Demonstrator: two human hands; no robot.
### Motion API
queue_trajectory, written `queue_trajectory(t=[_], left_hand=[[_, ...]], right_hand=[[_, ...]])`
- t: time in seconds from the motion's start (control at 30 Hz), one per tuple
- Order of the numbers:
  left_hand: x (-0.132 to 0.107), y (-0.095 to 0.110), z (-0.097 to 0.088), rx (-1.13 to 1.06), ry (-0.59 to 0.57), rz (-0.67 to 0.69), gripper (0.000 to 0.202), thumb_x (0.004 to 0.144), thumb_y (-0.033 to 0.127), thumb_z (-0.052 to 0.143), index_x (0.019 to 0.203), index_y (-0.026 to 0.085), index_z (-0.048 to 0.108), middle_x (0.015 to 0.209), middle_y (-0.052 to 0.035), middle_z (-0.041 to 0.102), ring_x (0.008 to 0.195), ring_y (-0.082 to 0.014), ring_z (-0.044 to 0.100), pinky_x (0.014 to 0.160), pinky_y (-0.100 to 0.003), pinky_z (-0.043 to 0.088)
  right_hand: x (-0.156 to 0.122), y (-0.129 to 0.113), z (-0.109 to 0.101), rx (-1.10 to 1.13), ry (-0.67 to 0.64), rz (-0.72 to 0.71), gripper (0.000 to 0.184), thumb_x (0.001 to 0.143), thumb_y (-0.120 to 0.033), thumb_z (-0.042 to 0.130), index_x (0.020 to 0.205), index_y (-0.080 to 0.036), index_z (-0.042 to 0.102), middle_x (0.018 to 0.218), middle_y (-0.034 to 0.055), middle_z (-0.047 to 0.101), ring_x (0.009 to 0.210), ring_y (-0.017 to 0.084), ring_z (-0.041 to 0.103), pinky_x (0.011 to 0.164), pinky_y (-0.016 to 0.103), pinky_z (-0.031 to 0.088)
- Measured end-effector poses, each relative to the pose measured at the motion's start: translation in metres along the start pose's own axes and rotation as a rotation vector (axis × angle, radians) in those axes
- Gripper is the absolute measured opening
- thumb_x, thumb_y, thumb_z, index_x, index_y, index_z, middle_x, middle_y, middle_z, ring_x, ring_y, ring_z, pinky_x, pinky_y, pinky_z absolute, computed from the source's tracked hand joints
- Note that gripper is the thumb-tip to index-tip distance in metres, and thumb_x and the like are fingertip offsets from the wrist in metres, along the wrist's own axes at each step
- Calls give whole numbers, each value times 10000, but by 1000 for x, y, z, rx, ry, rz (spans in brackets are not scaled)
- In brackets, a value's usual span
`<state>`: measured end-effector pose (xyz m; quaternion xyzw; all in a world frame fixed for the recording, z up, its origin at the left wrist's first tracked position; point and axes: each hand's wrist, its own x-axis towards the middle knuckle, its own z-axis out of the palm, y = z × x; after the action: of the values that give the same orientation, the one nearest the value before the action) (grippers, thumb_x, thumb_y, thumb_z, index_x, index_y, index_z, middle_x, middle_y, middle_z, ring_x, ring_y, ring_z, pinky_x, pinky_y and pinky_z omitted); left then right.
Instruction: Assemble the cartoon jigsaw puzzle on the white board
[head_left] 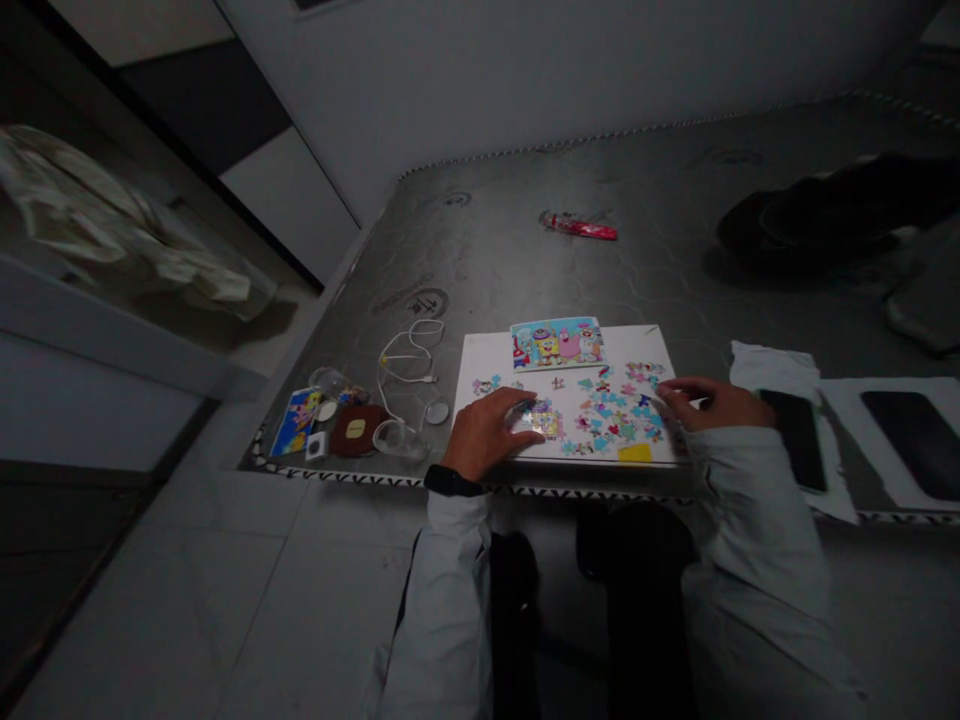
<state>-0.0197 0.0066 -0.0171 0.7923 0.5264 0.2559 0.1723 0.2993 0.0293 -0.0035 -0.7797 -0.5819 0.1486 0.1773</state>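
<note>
A white sheet (487,355) lies at the near edge of a dark grey table (525,260). Several small coloured puzzle pieces (619,410) are scattered over it, and a cartoon reference picture (556,343) rests at its far edge. My left hand (487,430) rests on the sheet with its fingers curled over a small joined cluster of pieces (545,420). My right hand (709,403) lies at the sheet's right edge, fingers bent and pinched at loose pieces there. A yellow piece (634,453) sits near the front edge.
Left of the sheet lie a white cable (409,360), a brown round case (355,430), a clear plastic bag (397,438) and a colourful card (296,420). A red wrapper (581,227) lies farther back. Two dark phones (799,435) rest on white paper at the right.
</note>
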Motion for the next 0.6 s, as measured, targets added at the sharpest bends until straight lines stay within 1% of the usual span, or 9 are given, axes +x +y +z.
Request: queue_trajectory(t=[0.07, 0.17, 0.2, 0.27, 0.37, 0.43, 0.5, 0.6], left_hand=[[0, 0, 0, 1, 0, 2, 594, 711, 442, 845, 1238, 279, 624, 1234, -16, 711, 1094, -203, 686, 919, -353, 560], [0, 1, 0, 20, -4, 2, 583, 718, 455, 836, 1233, 278, 630, 1235, -22, 708, 1082, -207, 688, 908, -353, 561], [0, 1, 0, 29, -7, -2, 581, 718, 459, 835, 1233, 280, 632, 1235, -24, 708, 1070, -209, 691, 903, -354, 561], [0, 2, 0, 39, -13, -7, 583, 718, 465, 833, 1235, 283, 633, 1235, -27, 706, 1054, -210, 694, 898, -352, 560], [1, 5, -1, 29, -6, -10, 576, 730, 507, 810, 1230, 278, 640, 1233, -32, 703, 1046, -206, 692, 900, -341, 556], [2, 7, -1, 25, 21, -25, 506, 782, 520, 762, 1208, 269, 654, 1215, -31, 707, 1040, -197, 690, 904, -332, 549], [3, 9, -2, 33, 71, -69, 394, 852, 494, 704, 1167, 259, 674, 1179, -27, 716, 1028, -188, 688, 891, -319, 542], [4, 9, -4, 57, 178, -167, 258, 924, 426, 638, 1091, 240, 702, 1110, -30, 729, 981, -178, 688, 815, -290, 529]], right_hand=[[-1, -6, 3, 44, -74, -127, 386, 793, -561, 646, 1017, -271, 769, 821, 15, 735, 722, 203, 642, 658, 331, 412], [-4, -20, 11, 103, -272, -342, 327, 737, -526, 735, 950, -280, 775, 771, -16, 722, 678, 159, 623, 662, 305, 416], [-5, -26, 14, 97, -334, -396, 300, 720, -508, 758, 926, -290, 777, 767, -24, 721, 676, 151, 623, 673, 301, 418], [-7, -37, 20, 51, -415, -466, 253, 691, -467, 793, 887, -307, 777, 744, -37, 717, 689, 145, 629, 712, 302, 418], [-10, -52, 28, -3, -491, -565, 226, 695, -442, 797, 877, -311, 773, 744, -39, 716, 719, 148, 640, 753, 322, 396], [-12, -59, 32, -25, -522, -615, 220, 724, -442, 779, 902, -313, 770, 782, -31, 724, 758, 159, 648, 786, 352, 370], [-14, -63, 37, -38, -540, -652, 219, 738, -436, 774, 924, -319, 765, 820, -28, 729, 813, 175, 655, 824, 383, 338], [-14, -64, 43, -39, -568, -691, 223, 738, -420, 778, 938, -324, 759, 835, -24, 727, 862, 191, 654, 845, 403, 308]])
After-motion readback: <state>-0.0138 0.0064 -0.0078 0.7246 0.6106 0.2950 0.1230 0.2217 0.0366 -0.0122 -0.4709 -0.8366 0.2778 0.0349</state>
